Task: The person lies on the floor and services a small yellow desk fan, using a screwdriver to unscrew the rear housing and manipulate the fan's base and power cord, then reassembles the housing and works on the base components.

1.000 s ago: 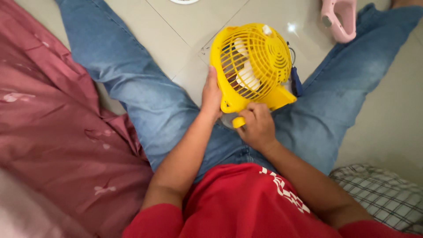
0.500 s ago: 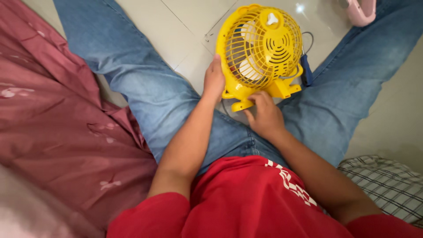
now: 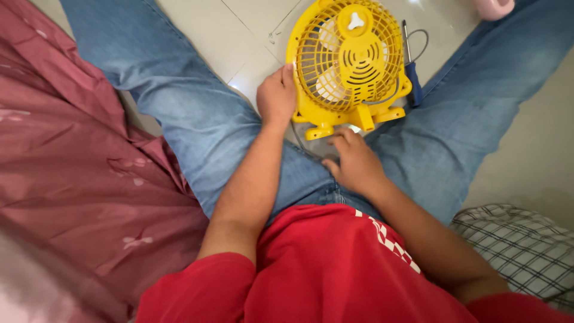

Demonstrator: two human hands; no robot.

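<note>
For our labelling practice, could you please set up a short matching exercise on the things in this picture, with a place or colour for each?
Things:
1. fan
2. screwdriver
3. left hand
4. checked cloth

Descriptions:
A. lies at the lower right of the view
B. grips the fan's rim on its left side
C. yellow, with a round grille, between the legs
D. blue handle, on the floor just right of the fan

Pairs: 1-C, 2-D, 3-B, 4-A
</note>
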